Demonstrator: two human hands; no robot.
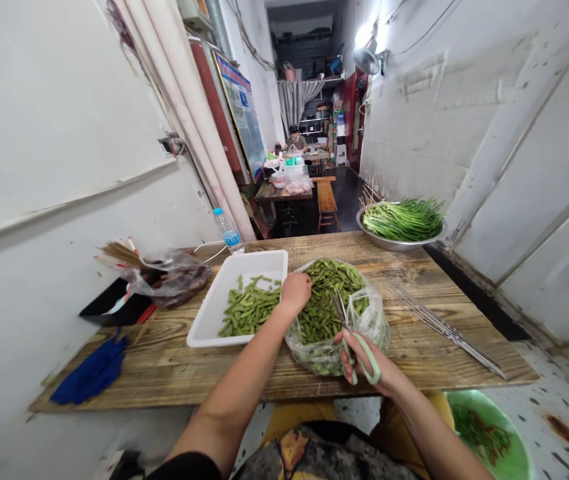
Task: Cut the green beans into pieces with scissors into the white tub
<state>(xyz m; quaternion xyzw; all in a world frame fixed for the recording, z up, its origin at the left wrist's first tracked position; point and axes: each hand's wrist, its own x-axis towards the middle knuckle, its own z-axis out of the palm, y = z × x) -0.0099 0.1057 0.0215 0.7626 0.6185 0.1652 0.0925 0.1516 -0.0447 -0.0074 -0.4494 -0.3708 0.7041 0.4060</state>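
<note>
A clear plastic bag [375, 320] full of green edamame pods [332, 283] stands open on the wooden table. Over the bag's left side is my left hand [296, 293], its fingers curled down toward the pods; whatever they pinch is hidden. My right hand [367, 363] grips a pair of scissors [359, 353] with pale green handles. The blades point up over the pods and look slightly apart. Left of the bag, a white plastic tray [209, 310] holds a heap of pods [248, 308], partly covered by my left forearm.
Metal skewers [449, 330] lie on the table's right. A metal bowl of green stalks [404, 220] sits at the far right corner. Left are a water bottle [229, 232], bagged sticks [164, 273] and a blue cloth [92, 370]. A green basin [489, 433] is on the floor. Someone sits far back.
</note>
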